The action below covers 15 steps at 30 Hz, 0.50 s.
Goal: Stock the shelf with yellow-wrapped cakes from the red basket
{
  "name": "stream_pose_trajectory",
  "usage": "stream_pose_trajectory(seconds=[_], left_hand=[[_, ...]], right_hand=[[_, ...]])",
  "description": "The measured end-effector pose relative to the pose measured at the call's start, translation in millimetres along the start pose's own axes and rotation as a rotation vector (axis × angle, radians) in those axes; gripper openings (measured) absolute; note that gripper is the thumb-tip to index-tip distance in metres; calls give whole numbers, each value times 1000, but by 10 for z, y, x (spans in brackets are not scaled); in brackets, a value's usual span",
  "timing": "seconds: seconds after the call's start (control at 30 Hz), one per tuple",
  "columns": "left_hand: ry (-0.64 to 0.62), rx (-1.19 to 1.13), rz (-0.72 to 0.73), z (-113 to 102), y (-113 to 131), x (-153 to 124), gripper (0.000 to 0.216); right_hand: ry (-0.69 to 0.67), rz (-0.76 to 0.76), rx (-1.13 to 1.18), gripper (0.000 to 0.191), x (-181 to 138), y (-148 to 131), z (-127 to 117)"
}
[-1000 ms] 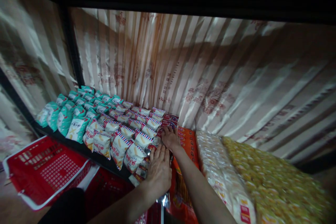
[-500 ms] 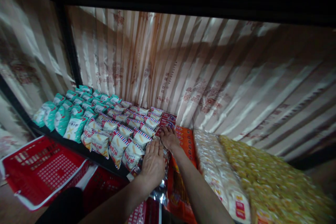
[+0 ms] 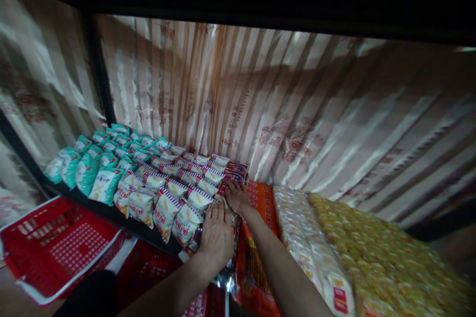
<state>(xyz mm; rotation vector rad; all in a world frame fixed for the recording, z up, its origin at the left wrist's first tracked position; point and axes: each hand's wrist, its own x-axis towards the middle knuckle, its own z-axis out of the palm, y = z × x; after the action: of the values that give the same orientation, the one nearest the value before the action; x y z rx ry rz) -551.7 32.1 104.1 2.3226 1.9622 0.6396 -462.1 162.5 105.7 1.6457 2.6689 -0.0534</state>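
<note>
My left hand (image 3: pixel 216 234) lies palm down, fingers stretched out, on a row of shiny red snack packs (image 3: pixel 227 277) at the shelf's front. My right hand (image 3: pixel 237 197) rests flat a little further back on the same row, fingers pointing towards dark red packs (image 3: pixel 234 169) by the back wall. To the left of both hands stand rows of white packets with red and blue stripes (image 3: pixel 165 210). An orange pack (image 3: pixel 262 197) lies just right of my right wrist.
Teal packets (image 3: pixel 87 173) fill the shelf's left end. Pale biscuit packs (image 3: pixel 308 237) and yellow packs (image 3: pixel 386 257) lie to the right. Red plastic baskets (image 3: pixel 55 245) stand below the shelf at the left. Striped satin cloth (image 3: pixel 282 109) lines the back; a dark shelf is overhead.
My left hand has slid forward along the row, closer to my right hand. The right hand has hardly moved.
</note>
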Motion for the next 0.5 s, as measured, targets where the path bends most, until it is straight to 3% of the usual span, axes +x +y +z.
stream_pose_trajectory(seconds=[0.27,0.5], left_hand=[[13,-32,-31,-43,15,27,53],[43,-56,-13,-41,-10,34,50]], right_hand=[[31,229,77,52,-1,-4,-33],[127,280,97,51,-66,-51,-137]])
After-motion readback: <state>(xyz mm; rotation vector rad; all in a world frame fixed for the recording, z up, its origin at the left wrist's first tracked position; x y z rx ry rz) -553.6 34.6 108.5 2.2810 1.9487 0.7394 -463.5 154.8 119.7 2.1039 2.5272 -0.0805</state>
